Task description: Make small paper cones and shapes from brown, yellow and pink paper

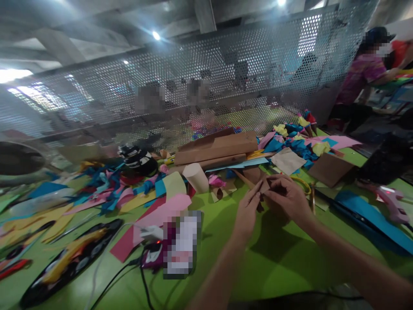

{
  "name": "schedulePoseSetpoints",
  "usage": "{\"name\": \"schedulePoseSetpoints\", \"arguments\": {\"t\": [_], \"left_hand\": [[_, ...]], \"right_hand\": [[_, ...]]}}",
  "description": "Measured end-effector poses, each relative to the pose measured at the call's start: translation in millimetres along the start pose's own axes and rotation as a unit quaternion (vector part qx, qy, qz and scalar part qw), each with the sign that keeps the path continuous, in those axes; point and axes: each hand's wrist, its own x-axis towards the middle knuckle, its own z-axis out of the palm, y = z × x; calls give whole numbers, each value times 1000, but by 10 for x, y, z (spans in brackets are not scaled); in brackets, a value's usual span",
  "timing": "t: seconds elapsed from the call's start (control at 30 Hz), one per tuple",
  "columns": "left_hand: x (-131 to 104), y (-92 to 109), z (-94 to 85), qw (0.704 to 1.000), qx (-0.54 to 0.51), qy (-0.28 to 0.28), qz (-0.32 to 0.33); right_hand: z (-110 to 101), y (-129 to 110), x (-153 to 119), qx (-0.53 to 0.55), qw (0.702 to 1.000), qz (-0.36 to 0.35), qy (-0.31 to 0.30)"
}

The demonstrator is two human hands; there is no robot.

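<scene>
Over the green table [222,241], both hands meet at a piece of brown paper [265,186]. My left hand [248,209] pinches it from the left, fingers pressed together. On the other side, my right hand [288,196] holds the same paper between thumb and fingertips. Part of the paper is hidden behind the fingers. A yellow tape ring [302,184] lies just beyond the right hand. Left of the hands are a pink paper scrap [217,181] and a white paper roll [196,177].
A phone [183,244] and power strip [153,256] with cables sit at front left, near a black tray [74,258]. Brown cardboard [216,148] lies along the perforated screen [180,99]. At right are a glue gun [392,202] and blue paper [371,215]. A person [361,77] stands beyond.
</scene>
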Motion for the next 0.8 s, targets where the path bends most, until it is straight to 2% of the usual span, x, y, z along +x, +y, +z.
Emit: {"name": "schedulePoseSetpoints", "arguments": {"t": [0.13, 0.33, 0.67, 0.8], "left_hand": [[12, -27, 6, 1000, -14, 6, -20], [4, -29, 37, 999, 13, 33, -5], [-10, -24, 42, 1000, -2, 3, 6], [-27, 1, 49, 1000, -1, -2, 6]], "right_hand": [[7, 8, -2, 4, 1000, 0, -4], [20, 18, -2, 12, 1000, -2, 3], [14, 69, 14, 18, 1000, 3, 13], [26, 85, 7, 64, 997, 50, 17]]}}
